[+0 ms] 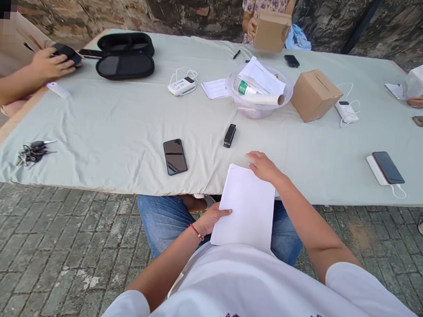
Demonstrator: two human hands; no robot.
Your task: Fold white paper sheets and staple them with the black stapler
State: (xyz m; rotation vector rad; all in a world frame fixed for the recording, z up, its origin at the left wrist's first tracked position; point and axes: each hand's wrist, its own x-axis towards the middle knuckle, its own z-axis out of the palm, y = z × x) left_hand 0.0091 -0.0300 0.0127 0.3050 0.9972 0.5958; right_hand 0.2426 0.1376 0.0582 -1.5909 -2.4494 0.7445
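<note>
A stack of white paper sheets (247, 208) leans between my lap and the table edge, its upper part over the cloth. My left hand (213, 217) grips the left edge of the paper, thumb on top and the other fingers hidden beneath. At the far right corner of the stack, my right hand (264, 167) has its fingers stretched out and apart, with the palm at the paper's top edge. Just beyond the paper lies a black stapler (229, 135). A black smartphone (175, 157) rests to the left of it.
A clear plastic bowl (257, 114) with papers and a roll stands ahead, beside a cardboard box (315, 95). Keys (34, 152) and an open black case (125, 66) lie left. A phone on a white power bank (388, 168) is right. Other people sit around the table.
</note>
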